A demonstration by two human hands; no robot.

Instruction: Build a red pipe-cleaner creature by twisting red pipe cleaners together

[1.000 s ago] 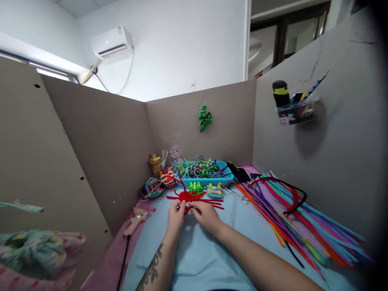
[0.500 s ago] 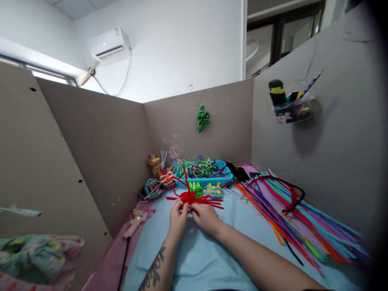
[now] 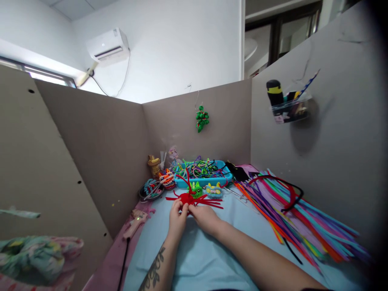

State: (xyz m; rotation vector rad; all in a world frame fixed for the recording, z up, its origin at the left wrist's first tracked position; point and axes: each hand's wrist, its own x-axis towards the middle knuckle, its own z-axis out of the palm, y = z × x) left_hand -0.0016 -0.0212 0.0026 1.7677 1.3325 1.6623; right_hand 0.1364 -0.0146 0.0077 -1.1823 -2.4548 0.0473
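A red pipe-cleaner piece (image 3: pixel 186 198) has a rounded middle, with long strands sticking up and out to both sides. My left hand (image 3: pixel 178 214) pinches its lower edge. From the right, my right hand (image 3: pixel 203 217) has its fingers closed on the same piece, the fingertips close to those of my left. Just behind it sit a green fuzzy figure (image 3: pixel 196 190) and a blue and yellow one (image 3: pixel 214 191). Exactly which strand each hand grips is too small to tell.
A blue tray (image 3: pixel 202 183) of tangled pipe cleaners stands at the back. Long coloured pipe cleaners (image 3: pixel 291 210) lie at right, near metal scissors (image 3: pixel 238 194). A dark bowl (image 3: pixel 151 194) and a pink glue gun (image 3: pixel 136 224) are at left.
My right hand has shifted slightly left, closer to my left hand. The upright red strands lean a little differently. The whole view has moved slightly.
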